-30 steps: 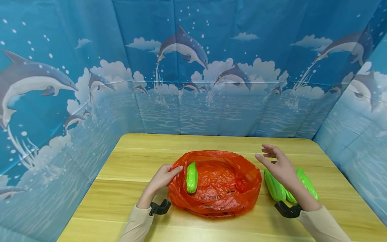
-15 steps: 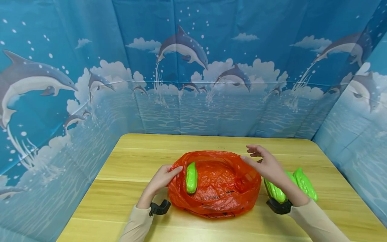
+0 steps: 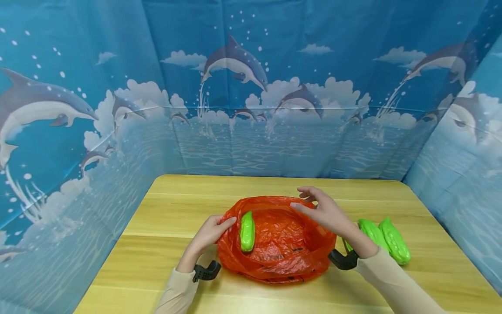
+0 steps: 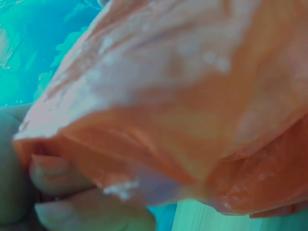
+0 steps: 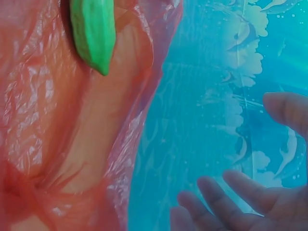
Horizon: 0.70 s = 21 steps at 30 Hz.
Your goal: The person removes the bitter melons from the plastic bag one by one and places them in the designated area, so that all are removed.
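A red plastic bag [image 3: 280,233] stands with its mouth wide on the table. Inside, against its left side, lies a bright green, ridged, gourd-like thing [image 3: 247,233] with a pointed tip. My left hand [image 3: 209,229] pinches the bag's left rim; in the left wrist view its fingers [image 4: 91,211] grip the thin film. Over the bag's right rim my right hand [image 3: 327,213] hovers with fingers spread and nothing in them. The right wrist view shows those fingers [image 5: 221,202] apart from the bag and the green gourd-like thing [image 5: 94,36].
More green gourd-like things [image 3: 394,242] lie right of the bag, partly hidden by the right forearm. The wooden table [image 3: 168,257] ends at a dolphin-print curtain [image 3: 251,131] behind and at both sides. Each wrist wears a black camera mount [image 3: 207,271].
My right hand has moved left, from above the green things at the right to over the bag's right rim. The left hand keeps its grip, and the bag has hardly moved.
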Tool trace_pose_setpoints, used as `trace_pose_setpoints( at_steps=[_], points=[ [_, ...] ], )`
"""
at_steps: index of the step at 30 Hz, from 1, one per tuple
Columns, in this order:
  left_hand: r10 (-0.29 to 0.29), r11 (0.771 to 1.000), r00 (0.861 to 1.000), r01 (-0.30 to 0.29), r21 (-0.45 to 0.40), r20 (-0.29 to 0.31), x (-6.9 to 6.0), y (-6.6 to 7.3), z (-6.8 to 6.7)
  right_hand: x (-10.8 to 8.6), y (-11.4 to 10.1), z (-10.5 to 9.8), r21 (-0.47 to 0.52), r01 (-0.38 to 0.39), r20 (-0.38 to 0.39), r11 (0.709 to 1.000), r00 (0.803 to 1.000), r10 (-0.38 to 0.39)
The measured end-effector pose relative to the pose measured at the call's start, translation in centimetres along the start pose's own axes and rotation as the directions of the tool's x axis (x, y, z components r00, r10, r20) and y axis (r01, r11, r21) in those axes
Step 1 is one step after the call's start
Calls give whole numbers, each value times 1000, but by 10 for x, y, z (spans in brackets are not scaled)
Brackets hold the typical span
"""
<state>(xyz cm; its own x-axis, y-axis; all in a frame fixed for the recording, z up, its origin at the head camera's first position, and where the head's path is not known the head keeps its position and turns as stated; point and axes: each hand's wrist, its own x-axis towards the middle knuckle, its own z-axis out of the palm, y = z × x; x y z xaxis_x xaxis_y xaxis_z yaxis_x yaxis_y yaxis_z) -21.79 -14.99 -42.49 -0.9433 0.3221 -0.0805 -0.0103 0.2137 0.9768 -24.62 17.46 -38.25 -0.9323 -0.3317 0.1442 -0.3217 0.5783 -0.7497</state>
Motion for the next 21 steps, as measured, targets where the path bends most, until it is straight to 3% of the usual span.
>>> trace_pose_setpoints(
  at_steps=[21],
  points=[
    [10,1000,1000,-10,-3,-11,0,-2,1,15,-16,24,20,-15,140,1000,990,12]
  ],
)
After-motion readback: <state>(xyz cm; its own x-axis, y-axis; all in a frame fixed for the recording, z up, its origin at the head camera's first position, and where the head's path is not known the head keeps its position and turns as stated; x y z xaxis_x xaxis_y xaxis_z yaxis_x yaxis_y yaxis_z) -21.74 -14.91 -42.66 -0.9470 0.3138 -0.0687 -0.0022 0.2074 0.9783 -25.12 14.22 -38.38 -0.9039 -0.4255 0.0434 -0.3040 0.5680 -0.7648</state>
